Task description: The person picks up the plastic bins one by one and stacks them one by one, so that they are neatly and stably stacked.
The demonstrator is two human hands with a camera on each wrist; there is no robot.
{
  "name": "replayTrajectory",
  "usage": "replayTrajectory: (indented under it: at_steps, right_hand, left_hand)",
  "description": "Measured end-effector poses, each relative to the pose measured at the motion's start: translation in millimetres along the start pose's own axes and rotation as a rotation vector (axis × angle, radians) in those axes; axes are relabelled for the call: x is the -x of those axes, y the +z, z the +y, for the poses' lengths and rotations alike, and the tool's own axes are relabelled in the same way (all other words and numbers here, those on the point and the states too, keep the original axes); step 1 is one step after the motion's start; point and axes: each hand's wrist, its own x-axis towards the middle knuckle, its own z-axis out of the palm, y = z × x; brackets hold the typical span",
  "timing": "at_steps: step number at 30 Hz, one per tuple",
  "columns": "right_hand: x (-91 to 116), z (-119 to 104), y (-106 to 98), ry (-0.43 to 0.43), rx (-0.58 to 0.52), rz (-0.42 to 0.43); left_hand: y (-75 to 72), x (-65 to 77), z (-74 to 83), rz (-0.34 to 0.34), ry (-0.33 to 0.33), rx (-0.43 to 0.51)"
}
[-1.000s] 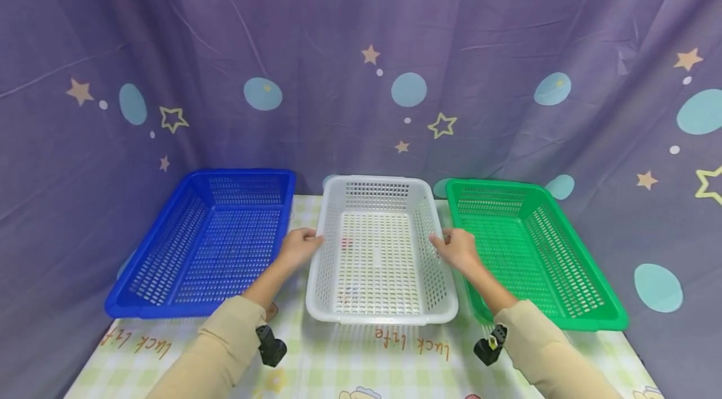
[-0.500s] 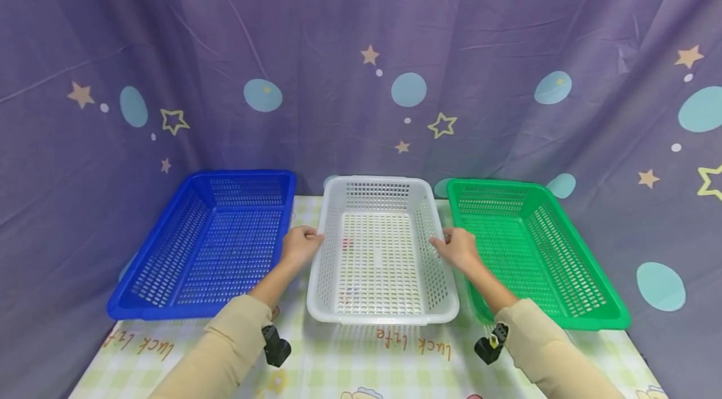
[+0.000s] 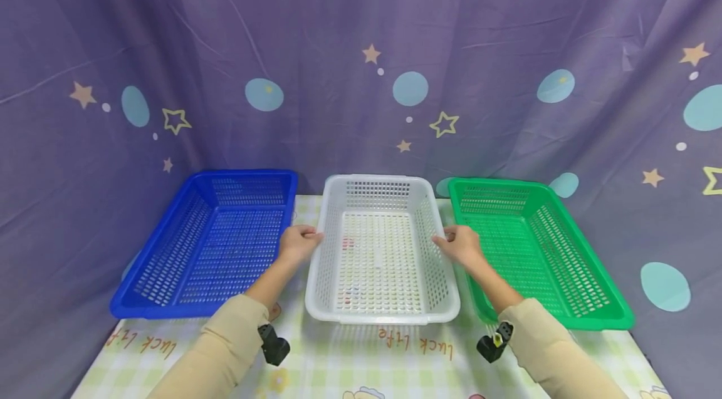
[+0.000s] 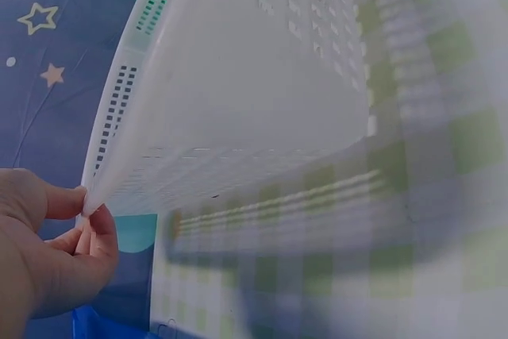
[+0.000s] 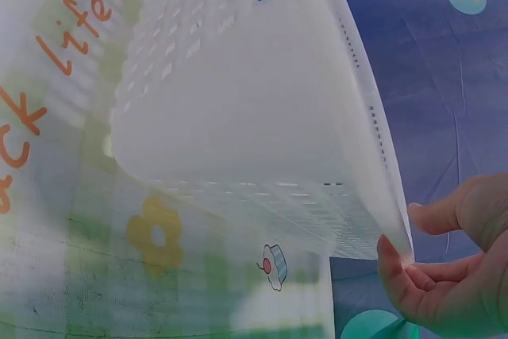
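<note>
A white perforated plastic basket [image 3: 383, 317] is in the middle of the head view between my two hands. My left hand [image 3: 299, 242] pinches the rim at its left side, thumb on top and fingers curled under, as the left wrist view shows. On the opposite side my right hand [image 3: 461, 245] grips the rim the same way, with the fingertips beneath the edge in the right wrist view. Nothing lies in the basket; the cloth pattern shows through its holes. It looks level and held a little above the table, with its shadow on the cloth below.
A blue basket [image 3: 141, 310] stands at the left, and a green basket [image 3: 600, 264] at the right, both close to the white one. A checked tablecloth [image 3: 321, 374] covers the table. Behind hangs a purple curtain [image 3: 338, 23] with stars and ovals.
The white basket and both hands have hardly moved. The blue and green baskets and the curtain appear shifted very slightly to the right in the view.
</note>
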Motion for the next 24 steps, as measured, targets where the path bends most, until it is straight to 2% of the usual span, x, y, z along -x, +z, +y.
replayTrajectory:
  at_steps: [4,13,17,20,24]
  right_hand:
    - [0,1,-4,0.064,-0.072,-0.026]
    - [-2,5,-15,0.15,-0.36,-0.136]
    - [-4,5,-17,0.193,-0.509,-0.191]
    - [-4,5,-21,0.207,-0.662,-0.248]
    - [-1,6,-29,0.22,-0.817,-0.308]
  left_hand:
    - [-2.7,1.6,1.5,0.002,-0.001,0.034]
    - [-9.9,5.4,1.6,-0.039,-0.02,0.11]
    - [-15.4,7.0,2.9,-0.083,-0.034,0.17]
    - [-20.2,7.2,3.2,-0.128,-0.032,0.213]
    - [-26.5,7.1,0.5,-0.183,-0.046,0.233]
